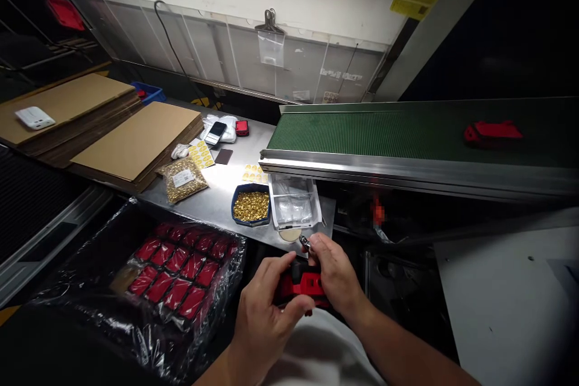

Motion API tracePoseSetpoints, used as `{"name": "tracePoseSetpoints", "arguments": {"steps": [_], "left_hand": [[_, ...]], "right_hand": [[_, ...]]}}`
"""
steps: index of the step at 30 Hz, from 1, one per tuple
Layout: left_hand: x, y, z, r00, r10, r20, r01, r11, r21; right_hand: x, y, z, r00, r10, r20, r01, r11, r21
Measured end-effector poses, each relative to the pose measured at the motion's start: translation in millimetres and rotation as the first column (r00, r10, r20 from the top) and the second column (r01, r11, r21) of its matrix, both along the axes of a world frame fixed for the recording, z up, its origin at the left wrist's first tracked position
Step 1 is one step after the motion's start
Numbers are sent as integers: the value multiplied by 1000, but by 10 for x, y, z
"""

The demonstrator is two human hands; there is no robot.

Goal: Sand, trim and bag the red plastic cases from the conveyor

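My left hand [266,301] is wrapped round a red and black plastic device [310,282], held low in front of my body. My right hand [335,271] is at the device's right end, pinching a small shiny metal piece [304,243] between thumb and forefinger; its exact kind is too small to make out. Just beyond the hands, a round beige disc [289,234] lies at the edge of the metal table [217,193]. Near it stand a white tray [318,208] of clear plastic bags and a dark blue bin [235,217] of small gold-coloured parts [251,206].
At left, a plastic-lined box [122,205] holds rows of red items [176,259]. Cardboard stacks [140,139], a bag of gold-coloured parts [183,180] and sticker sheets [201,154] lie behind it. A green conveyor belt [348,132] carries another red device [493,131] at right.
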State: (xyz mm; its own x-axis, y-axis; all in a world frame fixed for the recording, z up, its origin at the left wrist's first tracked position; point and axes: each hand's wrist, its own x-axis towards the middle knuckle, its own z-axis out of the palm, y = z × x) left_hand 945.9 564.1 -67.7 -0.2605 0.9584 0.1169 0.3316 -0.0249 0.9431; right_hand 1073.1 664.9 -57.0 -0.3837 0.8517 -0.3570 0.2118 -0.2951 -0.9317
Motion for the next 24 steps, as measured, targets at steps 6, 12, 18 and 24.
{"name": "tracePoseSetpoints", "arguments": {"steps": [6,12,18,24], "left_hand": [[-61,-75,-61,999,-40,2,40,998,54],[145,-152,-112,821,215,529,-217,974,-60],[240,-117,-99,716,266,645,-233,963,-138],[213,-110,-28,765,262,589,-180,964,-195]], "right_hand": [[28,39,44,989,-12,-146,7,999,-38],[154,28,-210,842,-420,-339,342,901,-268],[34,-161,-209,695,-635,-338,430,743,-513],[20,-70,-121,768,-544,-337,468,837,-284]]}}
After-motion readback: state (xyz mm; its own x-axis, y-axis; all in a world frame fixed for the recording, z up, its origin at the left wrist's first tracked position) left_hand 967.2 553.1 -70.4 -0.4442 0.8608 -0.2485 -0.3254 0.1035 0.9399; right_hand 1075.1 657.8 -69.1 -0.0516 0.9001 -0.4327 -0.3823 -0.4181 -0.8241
